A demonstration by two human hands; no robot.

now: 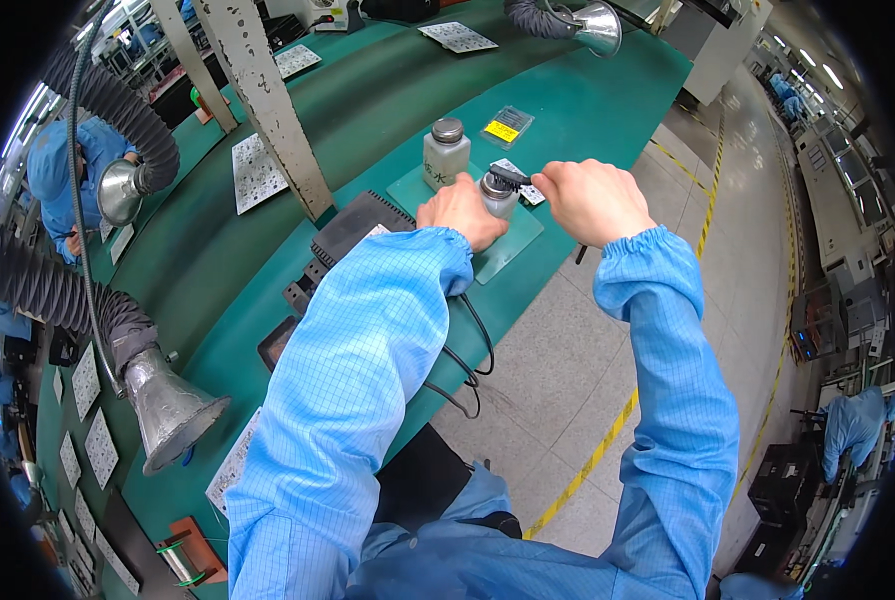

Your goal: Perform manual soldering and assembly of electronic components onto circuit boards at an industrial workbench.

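The left hand (465, 212) is curled against the left and near side of the small bottle (498, 203), gripping it; the fingers are partly hidden. The right hand (598, 203) is closed on one end of a black brush (509, 177), whose other end lies over the top of the small bottle. Whether the bristles touch the metal top, I cannot tell.

The small bottle is on a pale green mat (513, 250) toward the right edge of the green surface (623, 100). The large bottle (447, 155), upright with a grey metal lid, stands on the far left side of the mat, just beyond the left hand. A white circuit board (531, 194) lies beside the small bottle, between it and the right hand. Farther off lies a flat packet (509, 127) with a yellow label.

To the left of the left hand sits a dark box (363, 228), and black cables (492, 345) hang over the surface's right edge, near the left sleeve (358, 360). A worn post (268, 110) rises farther left. At the near left is a metal hood (173, 405) on a ribbed hose, with a spool (181, 562) of wire nearer still.
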